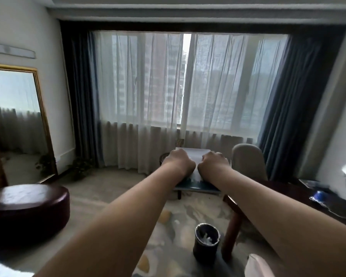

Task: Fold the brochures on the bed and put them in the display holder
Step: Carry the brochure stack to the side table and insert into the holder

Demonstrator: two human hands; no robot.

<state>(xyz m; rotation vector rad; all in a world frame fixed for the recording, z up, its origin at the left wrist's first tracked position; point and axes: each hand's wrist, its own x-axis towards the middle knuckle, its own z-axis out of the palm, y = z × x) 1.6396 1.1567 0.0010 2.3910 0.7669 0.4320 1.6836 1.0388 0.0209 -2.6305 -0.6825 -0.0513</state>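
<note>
White brochure half-hidden behind left hand, right hand.

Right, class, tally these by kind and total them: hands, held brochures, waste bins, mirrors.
Hands: 2, left hand, right hand
Held brochure: 1
Waste bin: 1
Mirror: 1
Total: 5

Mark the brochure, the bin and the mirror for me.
brochure point(196, 155): head view, white upper panel.
bin point(205, 252): head view, dark outer wall below the rim.
mirror point(14, 120): head view, glass inside the gold frame.
</note>
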